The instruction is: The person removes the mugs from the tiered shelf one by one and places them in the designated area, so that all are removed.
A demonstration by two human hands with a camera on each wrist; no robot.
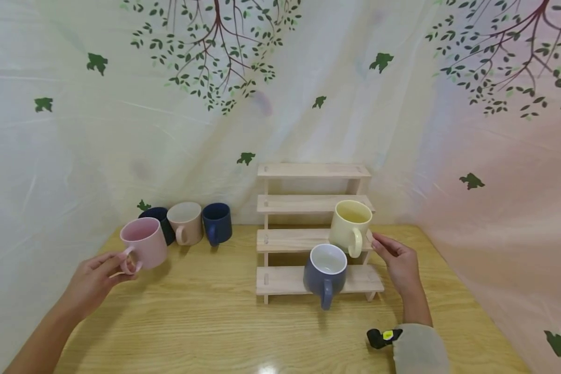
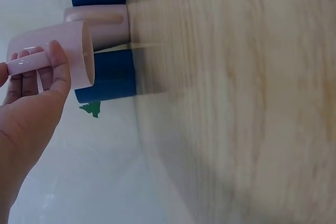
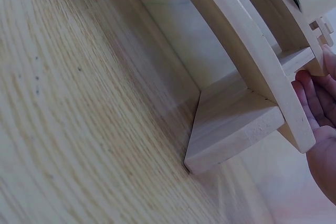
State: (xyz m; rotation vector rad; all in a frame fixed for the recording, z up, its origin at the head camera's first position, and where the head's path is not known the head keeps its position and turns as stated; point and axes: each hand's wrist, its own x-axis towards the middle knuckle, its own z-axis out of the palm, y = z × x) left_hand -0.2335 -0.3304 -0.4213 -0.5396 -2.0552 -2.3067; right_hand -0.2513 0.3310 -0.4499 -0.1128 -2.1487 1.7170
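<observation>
The left grip (image 1: 97, 279) holds a pink mug (image 1: 150, 246); the right grip (image 1: 401, 261) apparently pinches a wooden rack (image 1: 287, 240).

It's a cloth-draped booth, though the wider building can't be told: pale sheeting (image 1: 205, 140) hangs right behind the stepped wooden stand (image 1: 285, 240), leafy branches (image 1: 217, 21) printed high above it, green leaf shapes (image 1: 96, 63) dotting both sides, wood-grain bench (image 1: 191, 322) spreading beneath it
</observation>
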